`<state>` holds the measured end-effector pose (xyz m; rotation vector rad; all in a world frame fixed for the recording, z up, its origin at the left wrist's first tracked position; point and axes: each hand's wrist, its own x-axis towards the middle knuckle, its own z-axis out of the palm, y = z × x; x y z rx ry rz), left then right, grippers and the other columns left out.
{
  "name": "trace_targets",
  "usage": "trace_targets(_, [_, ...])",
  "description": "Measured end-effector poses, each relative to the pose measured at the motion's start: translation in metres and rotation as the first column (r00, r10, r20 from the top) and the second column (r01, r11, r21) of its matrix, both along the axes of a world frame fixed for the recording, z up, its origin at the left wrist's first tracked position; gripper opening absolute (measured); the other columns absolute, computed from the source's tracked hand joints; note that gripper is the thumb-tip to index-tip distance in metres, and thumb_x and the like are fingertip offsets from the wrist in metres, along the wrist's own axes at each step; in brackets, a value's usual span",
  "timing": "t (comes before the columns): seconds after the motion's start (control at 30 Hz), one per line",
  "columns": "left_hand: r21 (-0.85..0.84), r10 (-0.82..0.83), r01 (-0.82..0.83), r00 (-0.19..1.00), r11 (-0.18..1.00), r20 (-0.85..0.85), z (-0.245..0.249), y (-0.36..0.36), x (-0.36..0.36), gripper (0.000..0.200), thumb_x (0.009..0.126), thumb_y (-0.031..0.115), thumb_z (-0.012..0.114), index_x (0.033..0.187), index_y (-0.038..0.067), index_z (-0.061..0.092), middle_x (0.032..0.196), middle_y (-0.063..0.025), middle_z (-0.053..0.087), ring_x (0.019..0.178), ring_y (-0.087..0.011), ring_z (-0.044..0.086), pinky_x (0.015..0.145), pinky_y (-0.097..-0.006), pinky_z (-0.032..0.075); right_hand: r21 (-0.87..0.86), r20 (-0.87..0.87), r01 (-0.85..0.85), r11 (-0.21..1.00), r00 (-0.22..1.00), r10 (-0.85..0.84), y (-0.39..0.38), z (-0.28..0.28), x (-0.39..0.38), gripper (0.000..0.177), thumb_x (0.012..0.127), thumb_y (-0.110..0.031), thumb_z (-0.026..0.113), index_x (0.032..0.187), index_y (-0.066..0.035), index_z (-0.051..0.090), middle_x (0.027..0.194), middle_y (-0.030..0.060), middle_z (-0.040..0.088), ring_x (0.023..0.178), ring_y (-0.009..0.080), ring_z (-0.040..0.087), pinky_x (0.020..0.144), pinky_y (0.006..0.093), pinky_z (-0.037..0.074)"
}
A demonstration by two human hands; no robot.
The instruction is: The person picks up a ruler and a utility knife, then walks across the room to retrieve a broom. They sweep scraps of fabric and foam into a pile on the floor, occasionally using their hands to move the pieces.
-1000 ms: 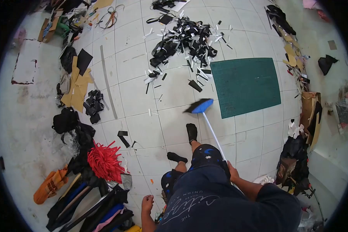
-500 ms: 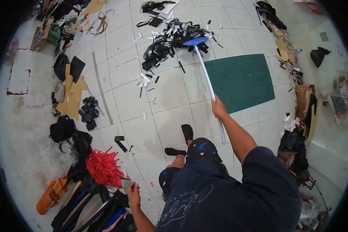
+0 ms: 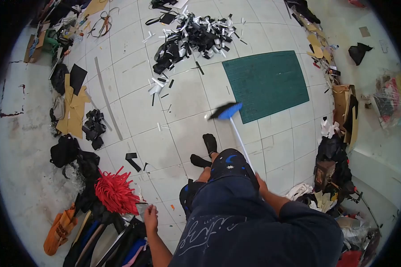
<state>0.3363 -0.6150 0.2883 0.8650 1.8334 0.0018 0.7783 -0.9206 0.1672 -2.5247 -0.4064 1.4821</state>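
The person's right hand [image 3: 262, 183] is closed around the handle of a broom [image 3: 237, 134], held low by the thigh, though the shirt and shorts hide part of the grip. The left hand [image 3: 151, 216] hangs with loosely curled fingers; I cannot tell whether they pinch anything, nor whether they touch the greyish scrap [image 3: 141, 208] just beside them. Near that hand lies a bundle of red strips [image 3: 116, 191]. The broom reaches forward past the feet, its blue head and dark bristles near the tiled floor; in this view one end overlaps the edge of a green mat [image 3: 267, 84]. Farther out, a heap of black and white scraps [image 3: 203, 39] lies well apart from the broom, with loose pieces around it. Containers stand toward the sides. At the upper left, a cardboard box [image 3: 40, 42] has something blue at its opening, too small to identify. On the right, a cardboard carton [image 3: 341, 93] has a black piece [image 3: 353, 109] against it, and its inside is hard to make out. Beyond it, a clear plastic bag [image 3: 390, 107] shows pinkish and grey contents. A black bag-like bundle [image 3: 360, 53] lies farther up; its contents are hidden.
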Motion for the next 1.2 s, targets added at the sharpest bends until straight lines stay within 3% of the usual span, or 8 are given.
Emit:
trace_targets(0.13, [0.113, -0.026, 0.018, 0.998, 0.993, 0.062, 0.011, 0.038, 0.015, 0.034, 0.085, 0.023, 0.055, 0.111, 0.002, 0.051, 0.089, -0.0036, 0.055, 0.076, -0.0108, 0.051, 0.066, -0.0235, 0.040, 0.028, 0.085, 0.041, 0.999, 0.995, -0.043, 0.169, -0.072, 0.094, 0.041, 0.088, -0.034, 0.036, 0.122, -0.013, 0.042, 0.104, 0.0230, 0.057, 0.092, 0.0411, 0.056, 0.078, 0.0478, 0.045])
trace_targets(0.17, [0.114, -0.065, 0.058, 0.996, 0.992, 0.061, 0.009, 0.040, 0.014, 0.035, 0.085, 0.023, 0.055, 0.111, 0.001, 0.051, 0.089, -0.0038, 0.056, 0.076, -0.0110, 0.051, 0.066, -0.0237, 0.040, 0.133, 0.204, -0.043, 0.990, 0.979, 0.015, 0.213, -0.093, 0.121, 0.038, 0.088, -0.029, 0.039, 0.119, -0.009, 0.044, 0.079, 0.0170, 0.060, 0.054, 0.0264, 0.057, 0.053, 0.0397, 0.048])
trace_targets(0.3, [0.137, -0.123, 0.119, 0.992, 0.983, 0.021, 0.000, 0.040, -0.014, 0.037, 0.085, 0.023, 0.055, 0.113, 0.001, 0.049, 0.093, -0.0051, 0.056, 0.080, -0.0122, 0.053, 0.068, -0.0245, 0.042, 0.245, 0.062, 0.005, 0.969, 0.998, -0.021, 0.372, 0.026, 0.134, 0.049, 0.085, -0.025, 0.041, 0.126, 0.001, 0.034, 0.086, 0.0252, 0.058, 0.074, 0.0376, 0.059, 0.068, 0.0447, 0.047])
trace_targets(0.4, [0.158, 0.063, -0.067, 0.997, 0.985, 0.032, 0.004, 0.015, -0.028, 0.037, 0.085, 0.024, 0.055, 0.113, 0.001, 0.050, 0.096, -0.0064, 0.056, 0.081, -0.0123, 0.053, 0.067, -0.0252, 0.042, 0.189, 0.335, -0.460, 0.867, 0.860, 0.383, 0.374, 0.043, 0.106, 0.056, 0.081, -0.022, 0.041, 0.132, -0.004, 0.027, 0.092, 0.0327, 0.056, 0.081, 0.0452, 0.056, 0.076, 0.0476, 0.044])
trace_targets(0.7, [-0.131, 0.441, -0.436, 0.898, 0.891, 0.010, -0.060, -0.187, -0.088, 0.028, 0.083, 0.026, 0.057, 0.101, 0.004, 0.053, 0.076, -0.0024, 0.054, 0.061, -0.0099, 0.050, 0.048, -0.0224, 0.038, 0.249, -0.464, -0.551, 0.797, 0.654, 0.597, 0.338, 0.172, -0.057, 0.061, 0.080, -0.011, 0.046, 0.137, -0.009, 0.023, 0.080, 0.0157, 0.058, 0.057, 0.0181, 0.060, 0.048, 0.0317, 0.049])
trace_targets(0.93, [-0.114, 0.654, -0.658, 0.753, 0.744, -0.076, -0.040, -0.240, -0.072, 0.028, 0.080, 0.029, 0.060, 0.095, 0.006, 0.056, 0.075, -0.0009, 0.053, 0.062, -0.0091, 0.049, 0.049, -0.0226, 0.039, 0.341, -0.574, -0.851, 0.398, 0.147, 0.806, 0.338, 0.071, -0.213, 0.050, 0.076, -0.010, 0.050, 0.123, 0.004, 0.042, 0.073, 0.0170, 0.062, 0.052, 0.0236, 0.060, 0.045, 0.0327, 0.047])
trace_targets(1.07, [-0.065, 0.745, -0.744, 0.667, 0.665, -0.017, -0.031, -0.227, -0.063, 0.028, 0.082, 0.027, 0.059, 0.100, 0.006, 0.054, 0.077, 0.0005, 0.052, 0.063, -0.0082, 0.048, 0.050, -0.0224, 0.039, 0.385, -0.166, -0.888, -0.250, -0.333, 0.928, 0.344, 0.001, -0.241, 0.029, 0.071, -0.013, 0.055, 0.094, 0.003, 0.060, 0.072, 0.0186, 0.062, 0.066, 0.0267, 0.062, 0.056, 0.0376, 0.049])
trace_targets(1.2, [-0.046, 0.793, -0.792, 0.609, 0.609, 0.028, -0.038, -0.213, -0.040, 0.036, 0.082, 0.030, 0.059, 0.107, 0.006, 0.052, 0.084, -0.0007, 0.053, 0.070, -0.0099, 0.050, 0.060, -0.0246, 0.041, 0.212, -0.216, -0.976, 0.053, 0.006, 0.976, 0.439, -0.006, -0.136, 0.025, 0.071, -0.014, 0.058, 0.093, -0.003, 0.059, 0.085, 0.0177, 0.060, 0.086, 0.0271, 0.059, 0.067, 0.0391, 0.048])
